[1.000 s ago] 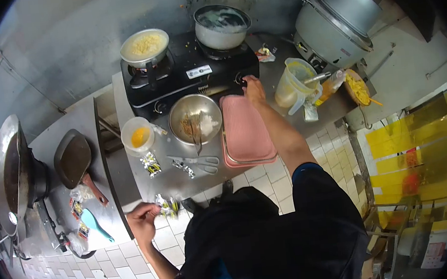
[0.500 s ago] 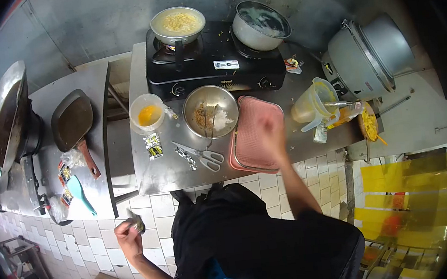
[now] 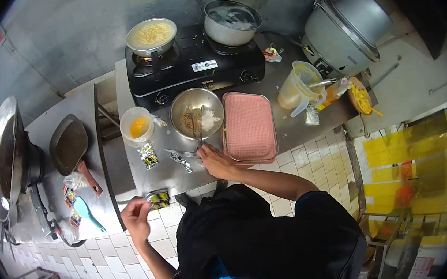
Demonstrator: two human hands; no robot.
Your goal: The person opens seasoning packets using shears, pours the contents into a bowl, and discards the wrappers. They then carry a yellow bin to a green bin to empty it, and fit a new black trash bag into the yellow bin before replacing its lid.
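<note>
the step in hand looks like getting hold of the scissors [image 3: 190, 154] with the right hand [image 3: 216, 163], with a foil sachet [image 3: 159, 199] in the left hand [image 3: 137, 216]. to lift the scissors cleanly, the right fingers would need to settle into the handle loops, clear of the utensil [image 3: 200, 124] that leans out of the steel bowl [image 3: 179, 107] just beyond them.

the left grip is a narrow pinch: thumb and fingertips close on one edge of the sachet, and the rest of it sticks out past them, near the front edge of the counter [image 3: 176, 184]. the right hand is bent low over the scissors' handles and hides them; the blades point out past its fingertips toward the left. whether those fingers are closed on the handles or only touching them, i cannot tell.

a torn silver wrapper [image 3: 185, 165] lies just left of the right hand, and another sachet [image 3: 148, 156] lies flat beyond the left hand. close on the right hand's other side sits a pink-topped tray [image 3: 248, 121].
</note>
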